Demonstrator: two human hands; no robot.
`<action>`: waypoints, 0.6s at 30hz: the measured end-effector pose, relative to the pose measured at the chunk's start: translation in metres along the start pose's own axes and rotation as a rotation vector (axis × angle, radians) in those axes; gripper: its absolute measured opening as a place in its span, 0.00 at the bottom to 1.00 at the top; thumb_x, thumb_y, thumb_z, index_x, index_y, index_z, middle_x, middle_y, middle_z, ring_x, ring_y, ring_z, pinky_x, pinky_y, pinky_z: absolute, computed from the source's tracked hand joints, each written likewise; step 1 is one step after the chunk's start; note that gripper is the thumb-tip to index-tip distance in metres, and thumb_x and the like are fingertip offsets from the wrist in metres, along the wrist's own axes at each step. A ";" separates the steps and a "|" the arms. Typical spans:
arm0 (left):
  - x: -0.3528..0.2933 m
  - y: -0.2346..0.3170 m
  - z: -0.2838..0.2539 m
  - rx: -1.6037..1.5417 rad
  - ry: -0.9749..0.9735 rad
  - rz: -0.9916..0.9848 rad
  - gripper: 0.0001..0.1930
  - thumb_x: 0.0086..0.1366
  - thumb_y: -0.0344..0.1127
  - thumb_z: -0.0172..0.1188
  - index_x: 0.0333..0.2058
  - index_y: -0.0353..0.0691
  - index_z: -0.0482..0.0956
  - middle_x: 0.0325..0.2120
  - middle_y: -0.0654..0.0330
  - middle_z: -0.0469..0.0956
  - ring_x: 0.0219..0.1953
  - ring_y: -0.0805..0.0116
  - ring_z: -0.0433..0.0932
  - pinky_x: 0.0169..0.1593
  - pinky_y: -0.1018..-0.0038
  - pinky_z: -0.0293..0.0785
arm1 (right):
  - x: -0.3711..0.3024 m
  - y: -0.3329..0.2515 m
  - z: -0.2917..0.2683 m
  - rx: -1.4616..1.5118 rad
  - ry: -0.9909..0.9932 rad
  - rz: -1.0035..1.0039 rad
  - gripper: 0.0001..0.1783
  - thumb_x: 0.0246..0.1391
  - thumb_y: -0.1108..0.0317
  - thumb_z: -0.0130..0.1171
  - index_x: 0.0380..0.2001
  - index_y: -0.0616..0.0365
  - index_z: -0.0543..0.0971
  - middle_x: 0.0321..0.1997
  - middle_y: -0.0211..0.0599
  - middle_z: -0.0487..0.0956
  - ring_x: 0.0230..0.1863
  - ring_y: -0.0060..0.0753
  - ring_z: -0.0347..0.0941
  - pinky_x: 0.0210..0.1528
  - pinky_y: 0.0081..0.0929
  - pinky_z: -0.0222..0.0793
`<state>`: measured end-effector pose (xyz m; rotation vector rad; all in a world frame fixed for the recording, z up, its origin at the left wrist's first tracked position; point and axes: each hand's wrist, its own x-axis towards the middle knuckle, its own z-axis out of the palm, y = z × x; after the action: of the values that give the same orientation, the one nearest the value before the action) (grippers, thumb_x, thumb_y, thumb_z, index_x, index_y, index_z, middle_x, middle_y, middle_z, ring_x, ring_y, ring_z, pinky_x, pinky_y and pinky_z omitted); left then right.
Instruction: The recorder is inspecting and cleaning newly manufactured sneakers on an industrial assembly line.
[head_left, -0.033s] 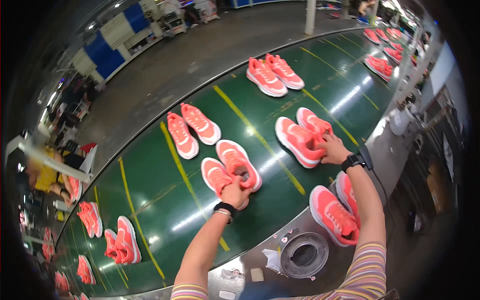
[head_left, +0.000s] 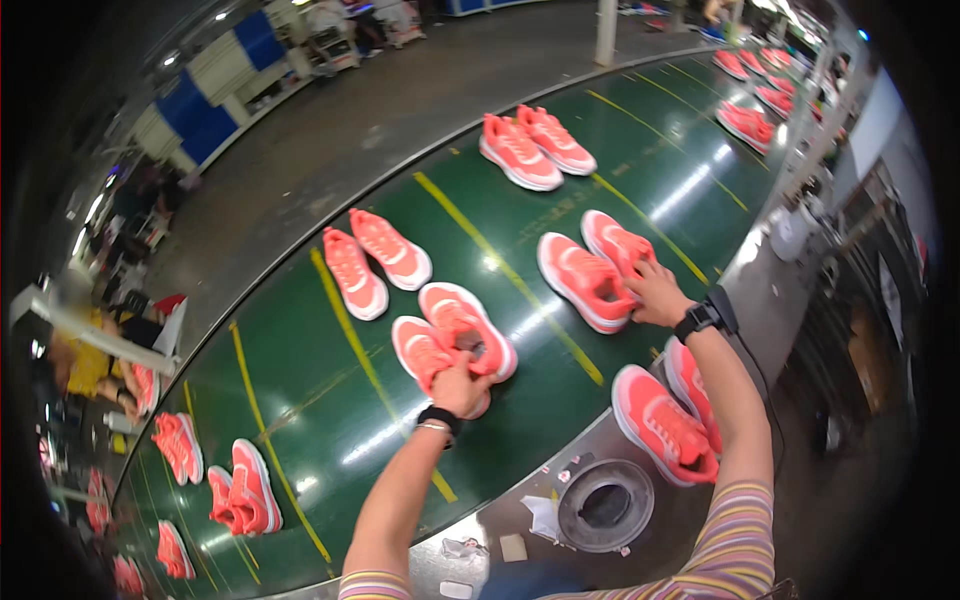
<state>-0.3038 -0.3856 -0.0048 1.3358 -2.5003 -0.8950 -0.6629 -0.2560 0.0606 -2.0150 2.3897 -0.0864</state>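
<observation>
My left hand [head_left: 460, 388] is closed at the heels of a coral sneaker pair with white soles: one near-side sneaker [head_left: 420, 346] and one beside it [head_left: 470, 325]. My fingers partly cover the heel collars. At another coral pair, my right hand [head_left: 662, 295] has curled fingers at the heel ends. This pair consists of a near sneaker [head_left: 582, 280] and a far sneaker [head_left: 615, 242]. Both pairs rest on the green conveyor belt [head_left: 520, 420], toes away from me. Black bands circle both wrists.
More coral sneakers [head_left: 375, 262] stand along the belt, including a pair at the far side [head_left: 537, 147]. Close to my right forearm, another sneaker [head_left: 665, 425] sits at the belt's near edge. A round grey dish [head_left: 605, 505] lies on the metal ledge. A person in yellow [head_left: 95, 355] is at far left.
The whole view has shifted slightly left. Both hands stay at the same two sneaker pairs. More of the near right-hand sneaker's opening shows beside my right fingers.
</observation>
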 end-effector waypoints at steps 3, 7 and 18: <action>-0.034 0.002 -0.047 -0.053 0.048 0.134 0.27 0.52 0.49 0.65 0.45 0.38 0.72 0.31 0.45 0.78 0.36 0.48 0.78 0.39 0.61 0.73 | -0.016 -0.033 -0.030 0.153 0.035 0.001 0.28 0.38 0.64 0.65 0.47 0.50 0.71 0.52 0.47 0.67 0.55 0.51 0.62 0.55 0.39 0.60; -0.147 -0.015 -0.111 -0.036 -0.077 0.168 0.20 0.50 0.42 0.67 0.39 0.41 0.74 0.29 0.46 0.78 0.34 0.48 0.77 0.37 0.60 0.73 | -0.070 -0.121 -0.099 0.668 0.043 -0.316 0.23 0.44 0.65 0.63 0.45 0.58 0.72 0.44 0.46 0.72 0.48 0.46 0.68 0.52 0.36 0.64; -0.492 -0.086 -0.146 0.070 -0.284 -0.230 0.18 0.50 0.34 0.64 0.42 0.43 0.74 0.37 0.42 0.74 0.41 0.44 0.73 0.45 0.55 0.68 | -0.265 -0.431 -0.022 1.325 -0.885 -0.299 0.26 0.52 0.59 0.60 0.51 0.60 0.68 0.48 0.42 0.72 0.48 0.32 0.70 0.48 0.28 0.69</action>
<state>0.1041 -0.0904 0.1254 1.6506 -2.6424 -1.1255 -0.1952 -0.0666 0.0982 -1.2385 0.9435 -0.4872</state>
